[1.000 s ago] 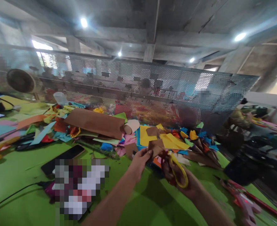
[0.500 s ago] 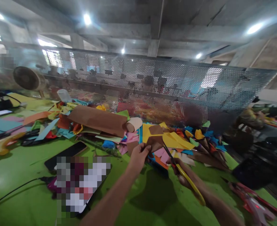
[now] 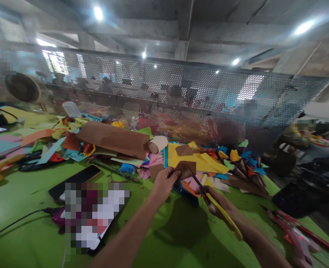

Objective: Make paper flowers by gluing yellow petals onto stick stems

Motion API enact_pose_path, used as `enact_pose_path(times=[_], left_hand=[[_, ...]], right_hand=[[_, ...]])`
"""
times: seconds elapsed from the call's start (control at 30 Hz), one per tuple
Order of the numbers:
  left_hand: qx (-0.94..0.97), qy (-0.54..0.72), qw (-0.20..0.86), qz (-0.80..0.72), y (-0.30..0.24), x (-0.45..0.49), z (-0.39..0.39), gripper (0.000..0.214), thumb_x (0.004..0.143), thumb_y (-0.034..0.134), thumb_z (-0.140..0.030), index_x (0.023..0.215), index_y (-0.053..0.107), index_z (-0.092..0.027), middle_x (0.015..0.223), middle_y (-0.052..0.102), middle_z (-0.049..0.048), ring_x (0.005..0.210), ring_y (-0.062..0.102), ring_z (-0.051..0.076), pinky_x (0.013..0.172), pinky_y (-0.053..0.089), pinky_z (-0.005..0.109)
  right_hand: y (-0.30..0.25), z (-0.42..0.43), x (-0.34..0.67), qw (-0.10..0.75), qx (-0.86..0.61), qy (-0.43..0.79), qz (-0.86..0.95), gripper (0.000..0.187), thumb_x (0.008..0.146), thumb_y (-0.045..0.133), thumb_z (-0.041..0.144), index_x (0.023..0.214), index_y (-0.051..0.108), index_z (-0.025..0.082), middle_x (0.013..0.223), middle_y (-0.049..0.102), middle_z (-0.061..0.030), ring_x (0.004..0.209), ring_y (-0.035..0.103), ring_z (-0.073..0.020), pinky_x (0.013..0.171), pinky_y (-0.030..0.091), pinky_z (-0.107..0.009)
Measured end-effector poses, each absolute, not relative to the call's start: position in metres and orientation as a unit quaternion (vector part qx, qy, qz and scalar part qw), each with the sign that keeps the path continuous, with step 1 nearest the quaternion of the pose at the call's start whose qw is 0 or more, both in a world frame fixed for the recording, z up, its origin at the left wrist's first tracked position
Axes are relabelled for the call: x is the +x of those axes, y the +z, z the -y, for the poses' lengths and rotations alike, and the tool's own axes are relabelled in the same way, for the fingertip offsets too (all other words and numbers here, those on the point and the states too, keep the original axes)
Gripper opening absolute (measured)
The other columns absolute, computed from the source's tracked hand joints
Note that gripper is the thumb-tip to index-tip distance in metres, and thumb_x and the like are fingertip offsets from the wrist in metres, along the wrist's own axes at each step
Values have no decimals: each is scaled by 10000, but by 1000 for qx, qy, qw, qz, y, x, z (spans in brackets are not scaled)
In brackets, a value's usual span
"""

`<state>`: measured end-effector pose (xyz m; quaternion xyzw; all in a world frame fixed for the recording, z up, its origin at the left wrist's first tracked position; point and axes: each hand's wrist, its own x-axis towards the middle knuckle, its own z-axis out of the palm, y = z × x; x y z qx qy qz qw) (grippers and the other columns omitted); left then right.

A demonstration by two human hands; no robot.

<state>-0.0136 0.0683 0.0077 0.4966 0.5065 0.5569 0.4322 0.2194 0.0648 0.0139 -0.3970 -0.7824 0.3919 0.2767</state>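
My left hand (image 3: pixel 164 183) pinches a small brown paper piece (image 3: pixel 186 168) and holds it up over the green table (image 3: pixel 19 227). My right hand (image 3: pixel 218 205) grips yellow-handled scissors (image 3: pixel 214 203); their thin blades reach up and left to the lower right edge of the brown piece. Both hands hover just in front of a heap of coloured paper scraps (image 3: pixel 206 163).
A large brown paper roll (image 3: pixel 116 139) lies at the back among scraps. A dark phone (image 3: pixel 75 182) and a cable (image 3: pixel 13 225) lie at the left. A pink glue gun (image 3: pixel 295 234) rests at the right. A perforated metal screen (image 3: pixel 181 100) closes the far side.
The scissors swung from held upright beside the paper to pointing their blades at the brown piece. My left hand stayed nearly still with the paper.
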Motion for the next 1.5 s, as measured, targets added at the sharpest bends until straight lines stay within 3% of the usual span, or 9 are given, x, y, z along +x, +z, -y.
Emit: enact_pose_path(times=[0.57,0.7,0.93,1.2,1.5], left_hand=[[520,539,460,-476,2,-20,-72,314,816,557,-458,655,528,-191,544,564,-25,469,354,96,493,228,244],[508,543,476,-471,5,-21,-72,319,792,579,-473,645,520,-196,523,568,-27,450,364,92,488,229,244],[526,510,525,-433,10,-14,-65,346,749,650,-504,624,555,-196,497,579,-16,464,439,105,506,285,246],[518,482,573,-414,11,-13,-64,424,697,676,-588,656,547,-187,478,562,-27,402,313,65,444,186,233],[480,477,617,-402,21,-13,-58,470,619,720,-616,672,543,-184,484,541,-36,398,324,54,446,141,234]], right_hand=[[4,-76,220,285,-387,406,777,385,759,674,549,944,709,213,782,627,-26,692,563,-182,633,452,-275],[7,-74,220,269,-399,383,789,413,776,649,559,1000,686,213,805,634,-32,700,567,-194,627,463,-289],[20,-60,221,249,-428,377,782,577,751,665,584,1221,601,256,1154,655,-101,1033,591,-332,858,484,-424],[19,-65,216,259,-400,363,801,495,780,635,575,1124,628,220,958,664,-47,874,581,-262,761,454,-341],[15,-71,217,276,-404,372,789,387,728,691,528,938,673,203,830,668,-38,768,601,-230,665,462,-299]])
